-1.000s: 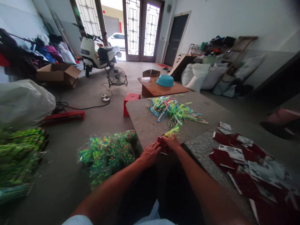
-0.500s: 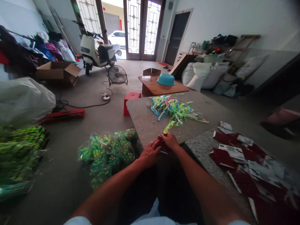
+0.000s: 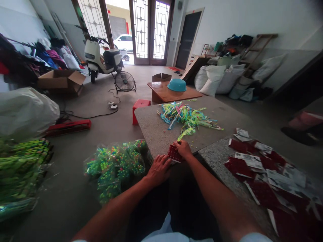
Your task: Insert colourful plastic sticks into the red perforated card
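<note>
My right hand (image 3: pixel 183 149) grips a small red patterned packet (image 3: pixel 174 153) at the near edge of the grey stone table (image 3: pixel 156 127), and a green strip (image 3: pixel 185 133) reaches from that hand towards the pile. My left hand (image 3: pixel 159 169) sits just below the packet, fingers curled, a little apart from it. A heap of green, yellow and blue strips (image 3: pixel 188 116) lies in the middle of the table. Several red and white packets (image 3: pixel 259 171) are spread over the table's right side.
A clear bag of green and orange pieces (image 3: pixel 116 164) stands on the floor by my left arm. More green bundles (image 3: pixel 20 168) lie far left. Beyond the table stand a red stool (image 3: pixel 140 107), a low wooden table with a blue bowl (image 3: pixel 176 85), a fan (image 3: pixel 124 81) and a scooter (image 3: pixel 101 60).
My left hand has slid back and down off the red packet. The right hand stays on the packet, which now shows more clearly.
</note>
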